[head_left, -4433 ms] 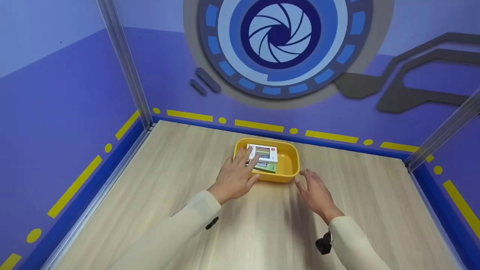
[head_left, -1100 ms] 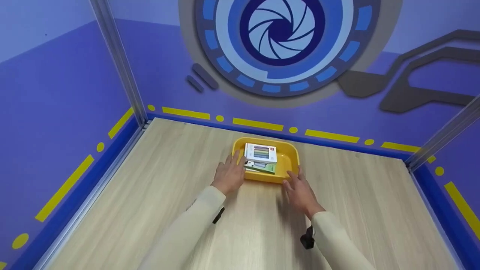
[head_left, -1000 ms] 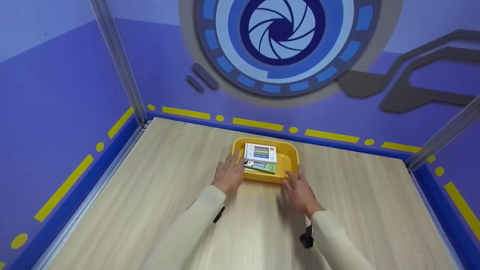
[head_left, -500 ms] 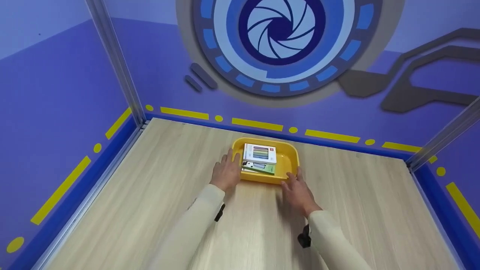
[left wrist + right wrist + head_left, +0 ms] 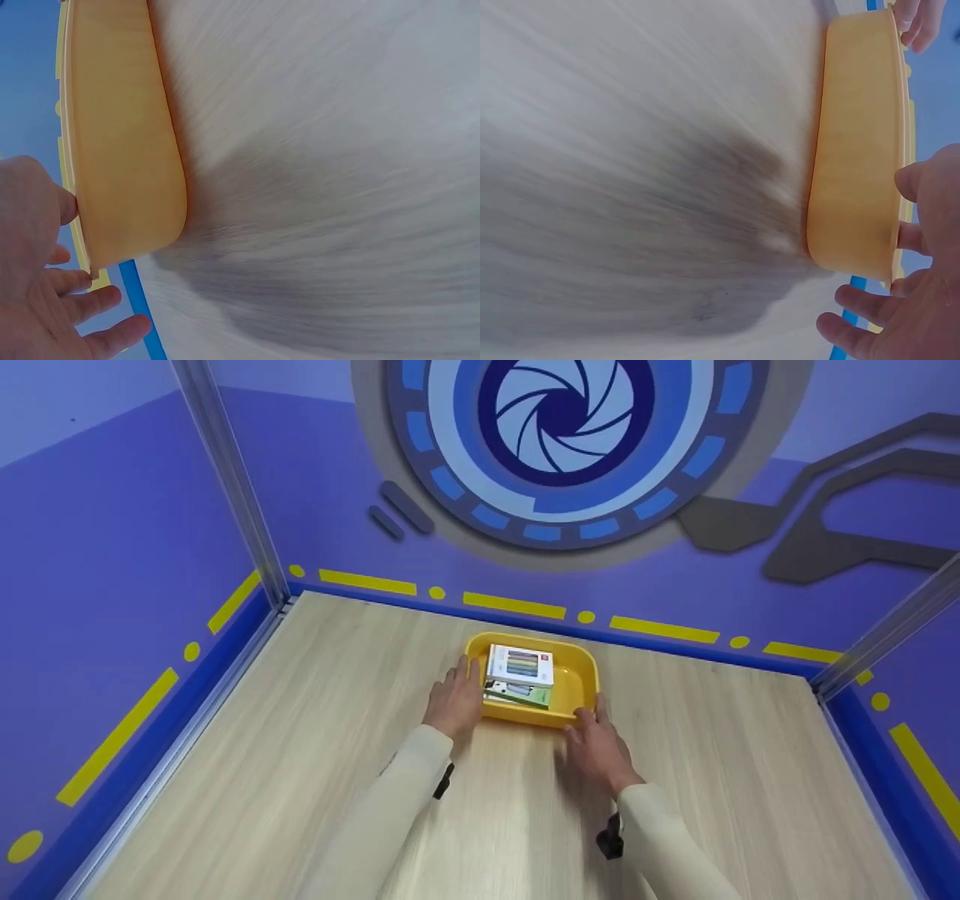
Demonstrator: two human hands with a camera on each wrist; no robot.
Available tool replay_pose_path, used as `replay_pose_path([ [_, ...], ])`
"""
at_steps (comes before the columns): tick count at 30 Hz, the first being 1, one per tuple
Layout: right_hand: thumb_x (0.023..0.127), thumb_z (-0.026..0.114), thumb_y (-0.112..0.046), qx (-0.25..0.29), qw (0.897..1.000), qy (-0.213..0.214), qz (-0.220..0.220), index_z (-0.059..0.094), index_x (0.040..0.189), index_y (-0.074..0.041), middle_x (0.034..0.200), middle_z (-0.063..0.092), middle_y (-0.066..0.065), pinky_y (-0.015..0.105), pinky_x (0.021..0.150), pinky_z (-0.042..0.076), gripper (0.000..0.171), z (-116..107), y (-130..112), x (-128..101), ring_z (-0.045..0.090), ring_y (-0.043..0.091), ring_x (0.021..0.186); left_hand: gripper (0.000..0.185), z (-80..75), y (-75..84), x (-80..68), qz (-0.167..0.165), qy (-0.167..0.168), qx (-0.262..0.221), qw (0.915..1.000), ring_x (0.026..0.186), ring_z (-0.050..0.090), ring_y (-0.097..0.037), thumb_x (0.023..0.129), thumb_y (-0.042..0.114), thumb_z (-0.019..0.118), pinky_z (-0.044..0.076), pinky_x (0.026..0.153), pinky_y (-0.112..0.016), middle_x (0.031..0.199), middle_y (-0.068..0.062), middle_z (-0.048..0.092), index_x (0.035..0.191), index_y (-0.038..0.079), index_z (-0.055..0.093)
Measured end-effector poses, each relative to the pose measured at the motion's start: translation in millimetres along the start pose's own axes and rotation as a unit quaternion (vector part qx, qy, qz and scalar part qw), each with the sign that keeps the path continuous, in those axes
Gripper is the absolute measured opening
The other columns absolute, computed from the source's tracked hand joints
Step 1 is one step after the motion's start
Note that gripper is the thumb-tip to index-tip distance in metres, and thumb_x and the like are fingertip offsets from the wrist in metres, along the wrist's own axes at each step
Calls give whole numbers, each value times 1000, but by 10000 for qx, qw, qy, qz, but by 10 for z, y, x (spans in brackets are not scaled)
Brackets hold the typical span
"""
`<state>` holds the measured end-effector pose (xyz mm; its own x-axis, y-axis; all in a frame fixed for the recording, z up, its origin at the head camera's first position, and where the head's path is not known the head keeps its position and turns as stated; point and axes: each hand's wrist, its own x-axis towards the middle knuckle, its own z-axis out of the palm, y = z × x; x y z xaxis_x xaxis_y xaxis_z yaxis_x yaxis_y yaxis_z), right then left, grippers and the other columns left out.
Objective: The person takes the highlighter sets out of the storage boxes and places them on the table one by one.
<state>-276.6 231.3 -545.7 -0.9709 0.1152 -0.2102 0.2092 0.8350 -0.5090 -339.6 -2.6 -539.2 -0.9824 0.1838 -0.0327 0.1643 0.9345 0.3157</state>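
The yellow plastic tray (image 5: 581,679) is sitting on the wooden tabletop (image 5: 300,750) directly between the two hands, with a white box printed with coloured stripes (image 5: 520,664) lying inside it on top of a flatter green-edged box (image 5: 521,694), both toward the left-hand side of the tray.

Over the last few seconds both hands have been closing in. The left hand (image 5: 456,701), which was resting on the striped box, has come off it and is now lying along the tray's left end with fingers extended, the thumb hooking at the rim (image 5: 75,225) in the left wrist view. The right hand (image 5: 598,742), which was hovering apart from the tray, is now touching the near right corner, its fingers spreading loosely around the wall (image 5: 855,187). Neither hand is clenching; whether either is truly gripping the rim is not clear.

By my reading, the boxes are being left alone and the tray itself is now being bracketed from both ends, not yet lifting off the table.
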Motion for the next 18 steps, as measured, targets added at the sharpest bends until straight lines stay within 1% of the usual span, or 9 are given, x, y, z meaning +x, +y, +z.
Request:
replay_pose_path([
  [5,101,46,-33,0,10000,-8,-96,41,143,-15,163,-9,12,56,112,30,46,-15,27,-48,30,41,142,51,-6,27,11,-116,-119,-61,9998,142,34,-28,106,20,31,34,113,-50,162,-10,17,155,12,19],
  [8,101,47,-32,15,9999,-18,-104,42,143,-13,164,-8,13,55,112,31,47,-39,31,-78,31,41,142,52,-6,35,18,-110,-91,-89,9999,140,36,-27,106,22,33,36,112,-49,162,-10,17,155,12,19],
  [12,101,47,-32,60,9999,-50,-64,41,145,-11,164,-7,12,55,113,30,49,-61,49,-128,30,40,143,52,8,37,26,-88,-34,-176,9998,137,39,-28,105,20,35,37,110,-48,161,-10,19,154,11,21],
  [15,100,48,-33,64,9999,-54,-55,42,144,-10,164,-6,13,55,113,29,50,-70,66,-167,31,40,142,47,34,28,38,33,163,-186,9997,128,48,-28,104,15,36,43,103,-48,155,-11,29,150,9,27],
  [18,100,49,-33,50,9999,-76,-69,43,143,-9,164,-5,14,55,113,29,50,-77,80,-204,33,40,141,42,67,12,54,193,388,-92,9990,111,56,-26,103,13,37,49,91,-45,141,-11,42,144,7,33],
])
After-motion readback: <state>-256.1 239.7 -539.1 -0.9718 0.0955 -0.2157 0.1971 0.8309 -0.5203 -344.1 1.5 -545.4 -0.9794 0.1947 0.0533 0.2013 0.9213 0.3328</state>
